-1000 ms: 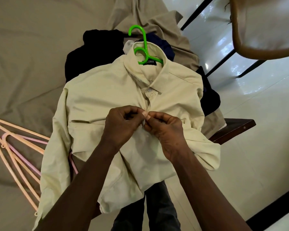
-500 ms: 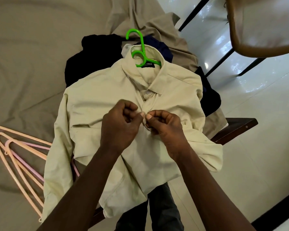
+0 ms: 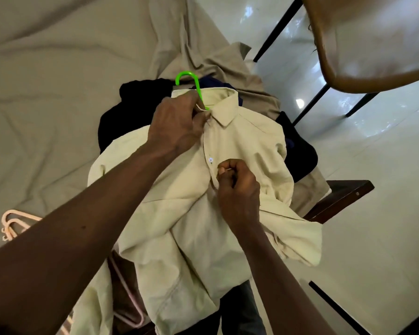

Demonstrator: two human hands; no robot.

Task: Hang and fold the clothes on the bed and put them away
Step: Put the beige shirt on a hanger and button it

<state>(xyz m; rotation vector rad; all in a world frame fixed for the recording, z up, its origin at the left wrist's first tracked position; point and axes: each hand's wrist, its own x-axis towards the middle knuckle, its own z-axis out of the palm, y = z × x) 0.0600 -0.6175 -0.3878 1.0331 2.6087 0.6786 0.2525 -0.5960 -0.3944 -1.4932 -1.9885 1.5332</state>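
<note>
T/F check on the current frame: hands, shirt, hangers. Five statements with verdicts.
1. The green hanger's hook sticks out above the cream shirt's collar. True.
2. The left hand rests open, clear of the shirt. False: it grips the shirt at the collar, by the hanger's neck.
3. The right hand pinches the shirt's front just below a white button. True.
4. The pink hangers lie on top of the shirt. False: they lie on the bed sheet, left of it.
5. Dark clothes lie under the shirt. True.
</note>
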